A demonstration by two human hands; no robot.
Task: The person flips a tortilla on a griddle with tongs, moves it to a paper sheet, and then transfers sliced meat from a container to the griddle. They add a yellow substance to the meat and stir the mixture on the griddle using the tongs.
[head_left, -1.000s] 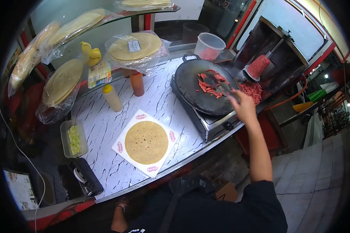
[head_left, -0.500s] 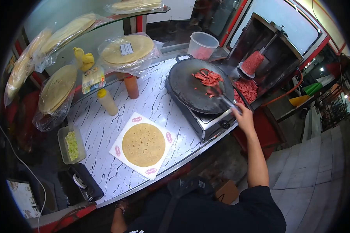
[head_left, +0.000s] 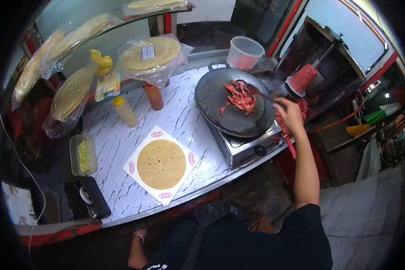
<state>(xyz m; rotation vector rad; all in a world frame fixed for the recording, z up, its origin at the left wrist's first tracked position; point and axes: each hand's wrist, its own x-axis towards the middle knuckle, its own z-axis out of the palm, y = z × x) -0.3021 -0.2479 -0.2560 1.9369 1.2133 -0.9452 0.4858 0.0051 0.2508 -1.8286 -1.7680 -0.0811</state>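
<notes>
My right hand [head_left: 289,112] is closed around the handle of a metal spatula [head_left: 266,94], above the right side of a black round pan [head_left: 211,103]. The blade reaches the edge of a pile of red meat strips [head_left: 242,99] in the pan. Below my right wrist a red handle [head_left: 290,147] sticks out from the tray of raw meat [head_left: 303,110]. My left hand [head_left: 141,232] hangs low beside my body, off the counter, with its fingers too dark to make out. A round flatbread [head_left: 161,164] lies on white printed paper [head_left: 165,196].
The pan sits on a gas stove [head_left: 238,150]. Behind it stand a plastic bucket [head_left: 245,50] and a meat cone on a spit [head_left: 303,78]. Sauce bottles [head_left: 126,112], bagged flatbreads [head_left: 150,54] and a tub of chopped greens [head_left: 83,155] occupy the counter's left and back.
My right hand has moved up and away over the pan's right edge with the spatula. The meat strips are bunched differently. The view has shifted slightly, and the red handle has come into view.
</notes>
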